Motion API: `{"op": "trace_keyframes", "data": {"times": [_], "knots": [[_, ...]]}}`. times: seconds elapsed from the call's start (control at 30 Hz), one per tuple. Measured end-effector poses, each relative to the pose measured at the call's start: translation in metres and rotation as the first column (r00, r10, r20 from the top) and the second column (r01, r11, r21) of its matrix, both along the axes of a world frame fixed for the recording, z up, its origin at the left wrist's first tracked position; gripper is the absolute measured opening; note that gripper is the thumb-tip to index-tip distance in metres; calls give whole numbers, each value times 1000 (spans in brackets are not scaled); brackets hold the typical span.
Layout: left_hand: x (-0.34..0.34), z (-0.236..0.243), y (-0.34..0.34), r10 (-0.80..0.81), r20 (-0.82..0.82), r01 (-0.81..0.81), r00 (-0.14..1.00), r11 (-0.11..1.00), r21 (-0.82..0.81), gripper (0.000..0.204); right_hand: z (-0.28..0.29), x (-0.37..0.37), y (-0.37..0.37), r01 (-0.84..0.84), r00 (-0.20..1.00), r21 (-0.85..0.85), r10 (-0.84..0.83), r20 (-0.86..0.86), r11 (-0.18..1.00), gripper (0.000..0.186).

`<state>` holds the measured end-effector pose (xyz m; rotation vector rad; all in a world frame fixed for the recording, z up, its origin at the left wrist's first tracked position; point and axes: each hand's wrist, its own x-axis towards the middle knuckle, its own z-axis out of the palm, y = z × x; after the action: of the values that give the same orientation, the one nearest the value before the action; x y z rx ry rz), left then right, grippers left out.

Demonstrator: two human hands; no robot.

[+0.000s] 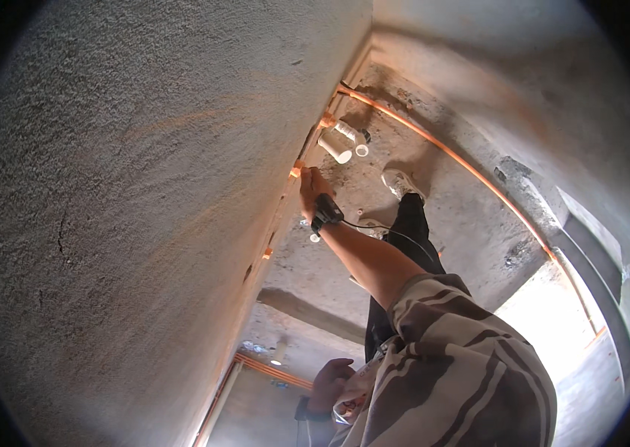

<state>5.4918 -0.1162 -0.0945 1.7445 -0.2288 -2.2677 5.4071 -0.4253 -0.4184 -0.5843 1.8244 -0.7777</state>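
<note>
My right hand [313, 192] reaches out to the foot of the rough grey wall [143, 186], a black device strapped at its wrist. Its fingers are closed at a small orange pipe fitting [297, 169] that sticks out of the wall; the fingertips are partly hidden. Close to my body, at the lower edge, my left hand [330, 384] is bent round a crumpled clear plastic bag [353, 402] with reddish-orange bits in it. Another orange fitting [327, 120] sits farther along the wall, and one more [267, 254] is nearer to me.
White pipe stubs [336, 147] rise from the concrete floor beside the wall. An orange pipe [434, 141] runs along the floor's far side. My shoe [402, 183] stands near the stubs. Several orange pipes [274, 370] lie at the lower left. A cable [382, 227] trails from my right wrist.
</note>
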Motion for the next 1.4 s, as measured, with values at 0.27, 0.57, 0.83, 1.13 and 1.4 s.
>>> {"op": "trace_keyframes", "data": {"times": [0.27,0.57,0.83,1.13,1.4], "knots": [[-2,7,-8,76,0,-76,997,996,37,68,-15,19,3,106,971,21,-109,213,994,48],[3,2,-8,-28,58,27,998,999,20,65,-43,17,5,7,898,79,-41,439,997,52],[-8,-5,-20,-39,97,38,995,999,14,58,-86,-69,-81,304,951,22,-304,46,953,54],[-11,0,-19,-71,114,69,991,997,22,72,-104,-65,-92,-49,998,133,52,-22,990,61],[-17,-22,-10,-78,19,79,997,996,-40,71,-153,-103,-98,35,998,19,-36,49,999,66]]}}
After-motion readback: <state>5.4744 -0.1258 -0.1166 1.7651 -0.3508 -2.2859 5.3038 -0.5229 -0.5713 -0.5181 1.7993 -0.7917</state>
